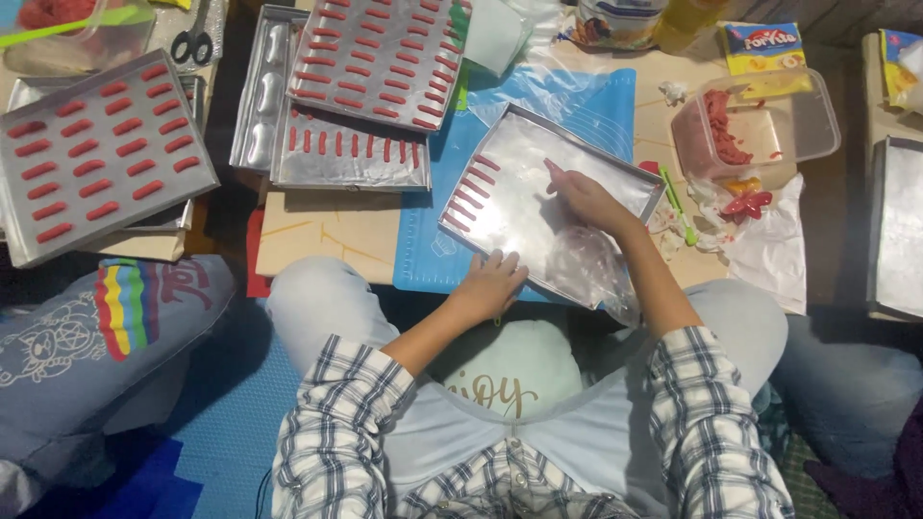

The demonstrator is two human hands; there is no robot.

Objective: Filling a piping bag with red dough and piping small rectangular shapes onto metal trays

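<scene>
Your right hand [586, 200] grips the piping bag [588, 269]; your left hand [490, 281], fingers flat, steadies the tray [615, 163]; pipe strips [471, 192] evenly.

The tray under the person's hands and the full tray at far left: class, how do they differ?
The tray under the hands carries one short row of red strips along its left edge; the far-left tray is covered in rows. The right hand works over the first while the left hand steadies its edge; nobody touches the far-left tray. Both are shiny rectangular metal trays.
</scene>
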